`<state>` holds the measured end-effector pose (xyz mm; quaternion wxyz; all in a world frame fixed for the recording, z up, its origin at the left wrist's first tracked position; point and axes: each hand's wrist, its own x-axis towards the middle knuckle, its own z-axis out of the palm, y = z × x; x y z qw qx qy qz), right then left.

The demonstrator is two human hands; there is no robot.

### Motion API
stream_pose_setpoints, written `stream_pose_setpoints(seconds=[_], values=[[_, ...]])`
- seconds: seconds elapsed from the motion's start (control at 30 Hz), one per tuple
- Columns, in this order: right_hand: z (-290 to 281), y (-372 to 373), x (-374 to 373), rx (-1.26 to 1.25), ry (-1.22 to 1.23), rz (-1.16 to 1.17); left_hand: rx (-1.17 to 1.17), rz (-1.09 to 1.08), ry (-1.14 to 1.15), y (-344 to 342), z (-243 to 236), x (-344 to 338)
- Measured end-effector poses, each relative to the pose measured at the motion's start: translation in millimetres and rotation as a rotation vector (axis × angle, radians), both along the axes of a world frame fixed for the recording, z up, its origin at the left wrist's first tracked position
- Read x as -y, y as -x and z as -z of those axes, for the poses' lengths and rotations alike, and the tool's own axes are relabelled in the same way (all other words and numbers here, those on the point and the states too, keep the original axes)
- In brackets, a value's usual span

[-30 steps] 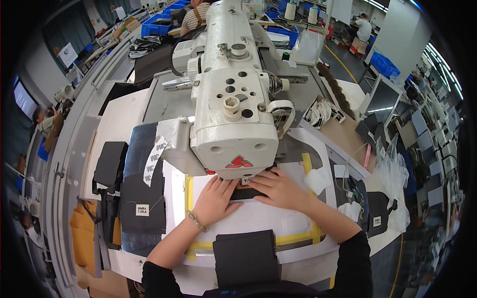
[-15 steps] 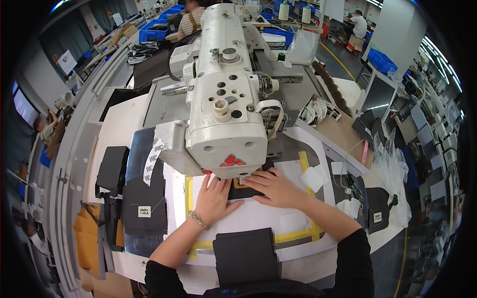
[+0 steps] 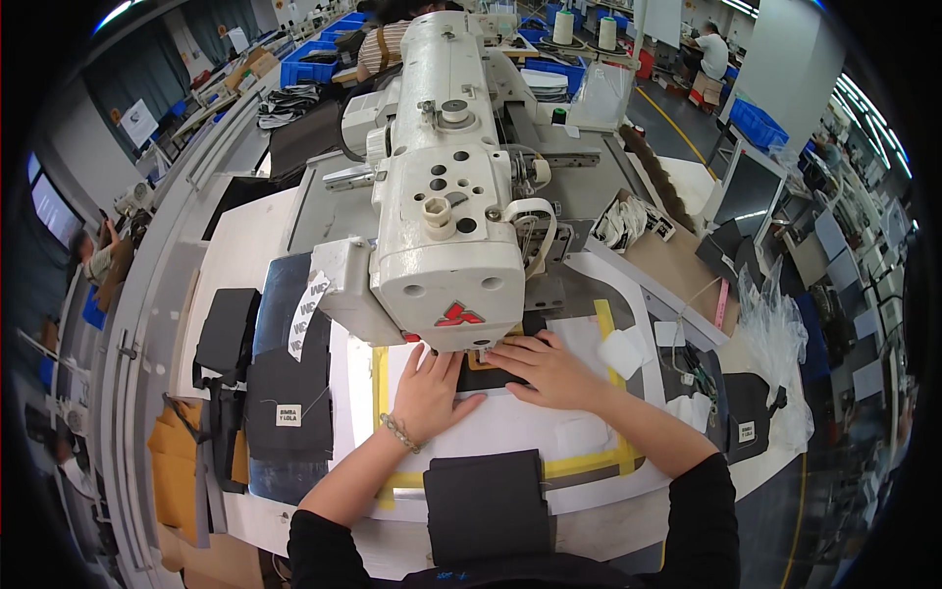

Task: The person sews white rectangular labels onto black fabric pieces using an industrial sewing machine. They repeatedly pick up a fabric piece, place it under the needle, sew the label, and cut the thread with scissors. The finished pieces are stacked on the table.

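Observation:
Beneath the head of a large white industrial sewing machine (image 3: 451, 275), a dark fabric piece (image 3: 481, 379) lies on a white template sheet edged with yellow tape. My left hand (image 3: 429, 398), a beaded bracelet at its wrist, rests flat at the fabric's left side with thumb and fingers apart. From the right, my right hand (image 3: 554, 373) lies palm down over the fabric, its fingers stretched toward the needle area. A small orange-yellow edge shows between the hands. The machine head partly hides my fingertips and the needle area.
A stack of dark fabric pieces (image 3: 488, 506) lies at the front edge. On the left are a labelled dark piece (image 3: 287, 398), a dark stack (image 3: 228, 329) and mustard-coloured material (image 3: 177, 466). Clear plastic bags (image 3: 772, 344) and a screen (image 3: 751, 191) stand right. Other people work farther off.
Both hands stay almost in place on the fabric. The whole view shifts very slightly.

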<state>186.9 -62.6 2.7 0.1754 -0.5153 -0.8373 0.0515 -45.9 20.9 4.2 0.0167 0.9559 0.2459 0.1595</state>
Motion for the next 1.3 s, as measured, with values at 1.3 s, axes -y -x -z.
stream_pose_setpoints(seconds=[1.3], values=[[7, -10, -22, 0.001, -0.035, 0.018, 0.048, 0.072, 0.019, -8, -3, -27]])
